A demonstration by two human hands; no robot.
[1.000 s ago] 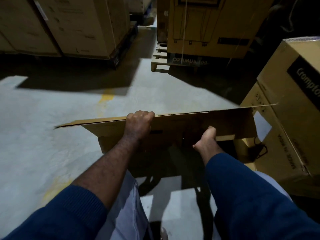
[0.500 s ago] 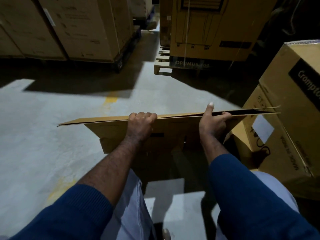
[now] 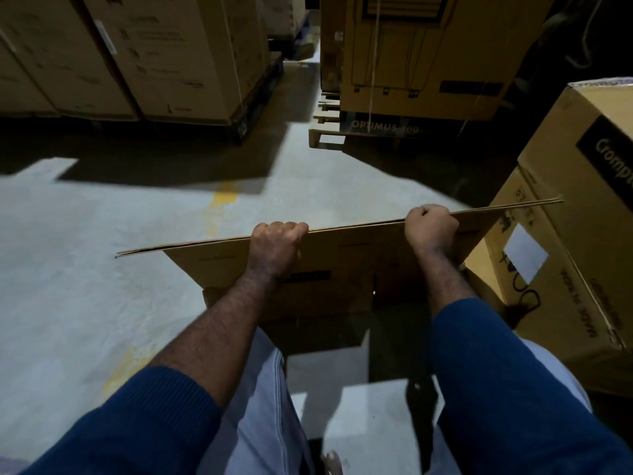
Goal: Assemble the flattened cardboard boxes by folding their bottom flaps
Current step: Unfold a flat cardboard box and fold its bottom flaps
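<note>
Flattened cardboard box [image 3: 356, 258] held upright by its top edge, two-handed.
Fingers of left hand [image 3: 275, 246] and right hand [image 3: 430, 229] curled over that edge, gripping it; half a second earlier the right fingers were prying the layers apart, gap now closed. Box stood before the knees, just beside a printed carton [image 3: 582, 207].

Navy ribbed-knit sleeves [image 3: 144, 423] and pale blue-grey trousers [image 3: 260, 423] clothe the person.
</note>
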